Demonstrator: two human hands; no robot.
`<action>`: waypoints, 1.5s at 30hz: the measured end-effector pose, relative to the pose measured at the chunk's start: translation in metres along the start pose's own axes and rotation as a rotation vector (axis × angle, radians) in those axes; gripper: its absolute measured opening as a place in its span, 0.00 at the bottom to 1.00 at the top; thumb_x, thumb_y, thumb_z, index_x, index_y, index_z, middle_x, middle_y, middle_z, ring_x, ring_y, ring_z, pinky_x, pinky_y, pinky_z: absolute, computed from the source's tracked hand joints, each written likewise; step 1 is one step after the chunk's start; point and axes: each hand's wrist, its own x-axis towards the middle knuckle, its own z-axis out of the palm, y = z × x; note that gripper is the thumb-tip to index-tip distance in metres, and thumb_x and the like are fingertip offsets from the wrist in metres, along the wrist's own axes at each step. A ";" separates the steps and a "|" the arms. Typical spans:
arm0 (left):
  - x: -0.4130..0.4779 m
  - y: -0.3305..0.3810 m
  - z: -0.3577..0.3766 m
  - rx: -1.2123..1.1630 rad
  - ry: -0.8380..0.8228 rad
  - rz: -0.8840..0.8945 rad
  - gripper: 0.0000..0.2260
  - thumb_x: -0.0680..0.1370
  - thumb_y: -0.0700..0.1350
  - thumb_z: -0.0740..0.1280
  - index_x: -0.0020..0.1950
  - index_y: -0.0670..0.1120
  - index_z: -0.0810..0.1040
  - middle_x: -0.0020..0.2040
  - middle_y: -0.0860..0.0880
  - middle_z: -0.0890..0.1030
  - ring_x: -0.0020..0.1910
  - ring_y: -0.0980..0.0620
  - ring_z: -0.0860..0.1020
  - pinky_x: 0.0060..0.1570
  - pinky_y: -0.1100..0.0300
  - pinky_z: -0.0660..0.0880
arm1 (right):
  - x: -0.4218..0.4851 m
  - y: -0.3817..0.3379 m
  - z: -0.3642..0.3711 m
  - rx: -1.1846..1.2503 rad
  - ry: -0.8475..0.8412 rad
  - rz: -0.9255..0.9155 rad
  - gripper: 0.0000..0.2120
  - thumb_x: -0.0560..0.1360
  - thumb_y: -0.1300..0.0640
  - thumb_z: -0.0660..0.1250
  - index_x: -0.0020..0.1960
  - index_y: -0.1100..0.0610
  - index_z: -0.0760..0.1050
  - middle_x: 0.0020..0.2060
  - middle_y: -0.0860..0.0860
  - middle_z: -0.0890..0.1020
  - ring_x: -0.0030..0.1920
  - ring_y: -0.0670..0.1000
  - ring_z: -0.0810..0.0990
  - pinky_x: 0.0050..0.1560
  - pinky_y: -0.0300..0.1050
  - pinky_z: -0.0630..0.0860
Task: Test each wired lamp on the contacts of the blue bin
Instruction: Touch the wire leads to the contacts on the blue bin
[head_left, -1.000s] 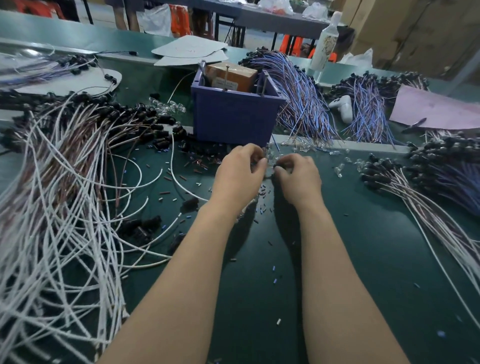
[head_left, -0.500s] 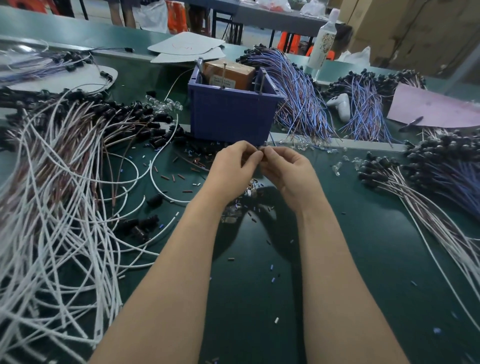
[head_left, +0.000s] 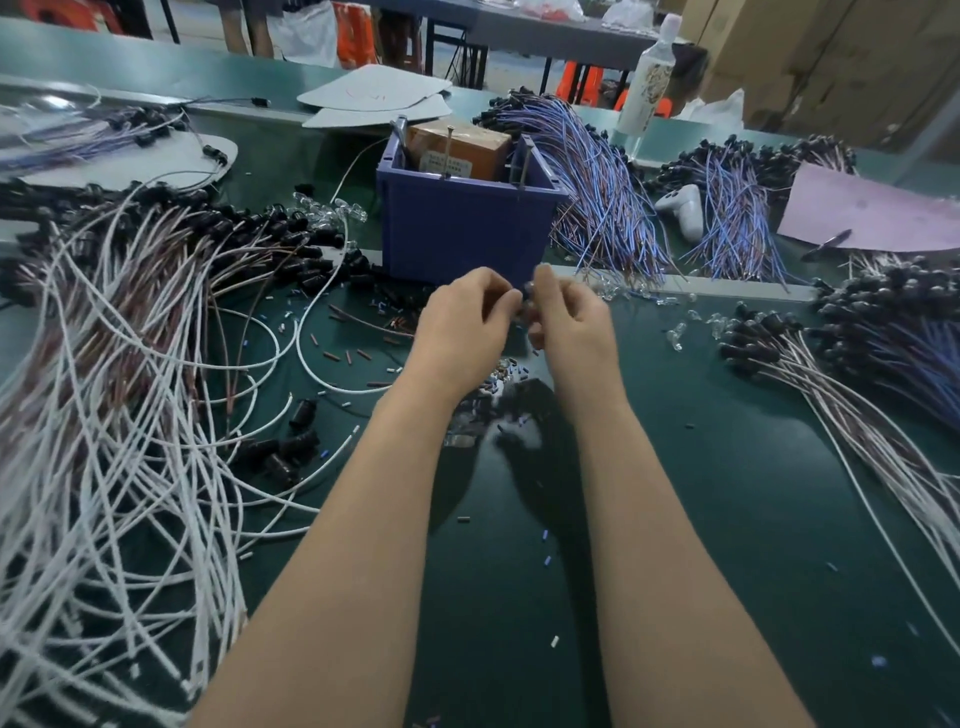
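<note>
Both hands up off the green table (head_left: 727, 519), meeting just in front of the near wall of the blue bin (head_left: 467, 228). Left hand (head_left: 462, 327) has its fingers curled in, tips pinched toward the middle. Right hand (head_left: 571, 322) is curled likewise, thumb raised. Between the two sets of fingertips sits a small dark piece (head_left: 525, 300), pinched from both sides. It is too small and blurred to name, and no wire can be traced from it. Change: a second ago the hands were low, working at the scatter of loose bits (head_left: 498, 379) on the table. Half a second ago they had lifted with fingertips joined. Now they are higher and farther, almost level with the bin's base. Reads as pick-up finished and the piece being readied, not yet offered for test. The contacts, thin metal pins (head_left: 523, 169) standing at the bin's rim, are well above and beyond the fingers, nothing touching them. A brown box (head_left: 460, 148) sits inside the bin. Wired lamps lie all round: the white-and-brown bundle (head_left: 130, 322) at left, blue-wired bundle (head_left: 602, 197) just right of the bin, another bundle (head_left: 810, 374) at near right. Likely next: raise the piece to the pins.
</note>
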 end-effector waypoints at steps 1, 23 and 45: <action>-0.001 0.001 0.002 -0.012 -0.019 0.005 0.08 0.80 0.45 0.62 0.52 0.44 0.78 0.42 0.53 0.79 0.43 0.53 0.76 0.42 0.65 0.68 | -0.001 -0.001 0.001 0.050 -0.035 0.004 0.10 0.80 0.53 0.62 0.44 0.59 0.74 0.32 0.49 0.76 0.31 0.42 0.73 0.35 0.36 0.72; -0.006 -0.001 -0.004 -0.267 -0.160 0.017 0.06 0.80 0.42 0.64 0.52 0.42 0.78 0.42 0.50 0.81 0.44 0.53 0.78 0.49 0.59 0.75 | -0.002 -0.001 -0.008 0.691 -0.204 0.292 0.12 0.79 0.62 0.61 0.37 0.59 0.73 0.27 0.49 0.76 0.26 0.43 0.71 0.28 0.33 0.70; 0.023 0.008 -0.016 0.143 0.093 -0.199 0.10 0.80 0.50 0.62 0.51 0.44 0.79 0.44 0.48 0.78 0.44 0.48 0.74 0.46 0.60 0.68 | 0.019 0.004 -0.007 -0.629 -0.041 0.069 0.09 0.77 0.54 0.64 0.52 0.54 0.82 0.48 0.51 0.84 0.50 0.52 0.80 0.51 0.44 0.75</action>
